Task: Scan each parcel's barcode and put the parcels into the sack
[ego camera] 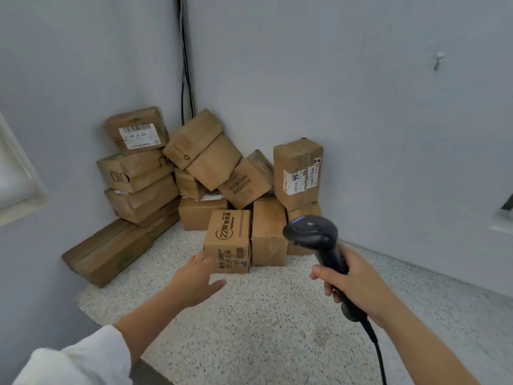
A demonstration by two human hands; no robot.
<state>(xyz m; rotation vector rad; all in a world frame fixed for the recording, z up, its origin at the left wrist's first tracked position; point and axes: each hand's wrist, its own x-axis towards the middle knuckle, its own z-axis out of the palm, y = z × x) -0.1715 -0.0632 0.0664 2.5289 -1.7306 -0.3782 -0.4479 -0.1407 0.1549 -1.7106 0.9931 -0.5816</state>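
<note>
Speckled flooring (249, 315) meets grey walls (361, 79), with cardboard parcels (202, 162) heaped in the corner at 12 o'clock. The right hand (358, 284) grips a black scanner (313, 234), its long axis running 5 to 11 o'clock and its head towards the pile. The left hand (197, 282), fingers spread and empty, is at the front parcel (227, 240).

The front carton (227, 240) is showing a circled "22" on its top face, followed by Chinese characters too small to read surely. The tall carton (298, 151) at the right is carrying a white shipping label (294, 182) with handwritten "98L" beside barcodes, and a small sticker (317, 161) reading "2-4". The left-stack carton (133, 172) is bearing black marks looking like "010". The top-left carton (136, 118) is wearing a barcode label (138, 136) with digits too blurred to read. A tilted carton (194, 134) is displaying a recycling symbol (186, 157). Another tilted carton (245, 180) is showing upside-down, unreadable print.
</note>
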